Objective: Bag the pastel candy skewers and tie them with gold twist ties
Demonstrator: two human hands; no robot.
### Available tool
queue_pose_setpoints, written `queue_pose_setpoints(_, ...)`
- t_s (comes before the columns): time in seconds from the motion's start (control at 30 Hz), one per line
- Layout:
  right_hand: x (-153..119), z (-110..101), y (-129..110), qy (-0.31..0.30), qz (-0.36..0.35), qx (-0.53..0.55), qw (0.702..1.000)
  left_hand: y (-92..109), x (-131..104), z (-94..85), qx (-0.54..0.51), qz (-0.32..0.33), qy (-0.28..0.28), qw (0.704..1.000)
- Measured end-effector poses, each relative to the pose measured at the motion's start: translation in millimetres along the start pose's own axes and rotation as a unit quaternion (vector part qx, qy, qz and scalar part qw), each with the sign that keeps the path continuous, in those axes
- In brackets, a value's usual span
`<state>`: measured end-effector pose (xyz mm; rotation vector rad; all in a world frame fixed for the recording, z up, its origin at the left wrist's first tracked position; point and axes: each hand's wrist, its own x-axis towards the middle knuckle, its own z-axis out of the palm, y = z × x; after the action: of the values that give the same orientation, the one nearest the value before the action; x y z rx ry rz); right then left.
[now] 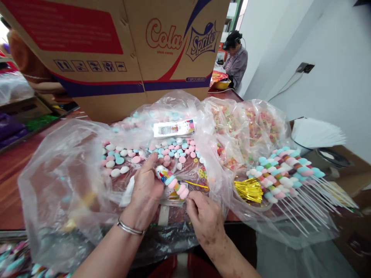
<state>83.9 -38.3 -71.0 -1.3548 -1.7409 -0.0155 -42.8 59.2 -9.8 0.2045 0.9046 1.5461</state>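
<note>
My left hand [147,185], with a metal bracelet at its wrist, is closed on a small printed wrapper [162,173]. Against the wrapper lies a candy skewer [177,187], a row of pink, blue and other pastel candies. At the skewer's lower end my right hand [204,214] is pinched; its stick is hidden in those fingers. A gold twist tie [195,185] shows just behind the skewer. Loose pastel candies [174,148] lie on clear plastic beyond my hands, with small ring gummies [202,173] to the right. A stack of printed wrappers [174,128] sits behind them.
A large cardboard box [130,46] blocks the back. On the right are finished candy skewers [281,173], gold twist ties [248,190], bagged gummies [243,123] and white sticks [317,133]. A plastic bag [58,173] spreads left. Another person [237,63] sits far behind.
</note>
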Motion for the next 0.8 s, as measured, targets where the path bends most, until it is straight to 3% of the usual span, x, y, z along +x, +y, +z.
queue_pose_setpoints(0.23,7.6,-2.1,-2.4,0.026,-0.043,-0.101,0.994,-6.4,-0.8,-1.0,0.002,-0.005,0.007,1.0)
queue_pose_setpoints(0.33,9.8,-2.1,-4.0,-0.009,-0.006,-0.009,1.0,-12.3,-4.8,-0.5,0.015,-0.004,-0.013,1.0)
queue_pose_setpoints(0.4,9.9,-2.0,-4.9,-0.069,0.08,0.094,0.99,-15.2,-7.0,-1.0,0.021,-0.003,-0.023,1.0)
queue_pose_setpoints(0.43,9.7,-2.0,-5.1,-0.105,0.14,0.155,0.972,-15.7,-7.6,-1.5,0.022,-0.004,-0.026,0.999)
queue_pose_setpoints(0.5,9.1,-2.0,-5.1,-0.169,0.258,0.278,0.91,-14.4,-7.0,-3.1,0.016,-0.017,-0.037,0.999)
queue_pose_setpoints(0.6,8.5,-2.7,-4.6,-0.202,0.345,0.411,0.819,-8.0,-2.0,-5.8,-0.006,-0.048,-0.074,0.996)
queue_pose_setpoints(0.67,9.1,-3.4,-5.3,-0.203,0.354,0.441,0.8,-3.9,2.4,-7.4,-0.025,-0.055,-0.092,0.994)
queue_pose_setpoints(0.8,15.9,-1.1,-9.4,-0.212,0.355,0.446,0.793,-7.3,1.8,-8.4,-0.018,-0.038,-0.149,0.988)
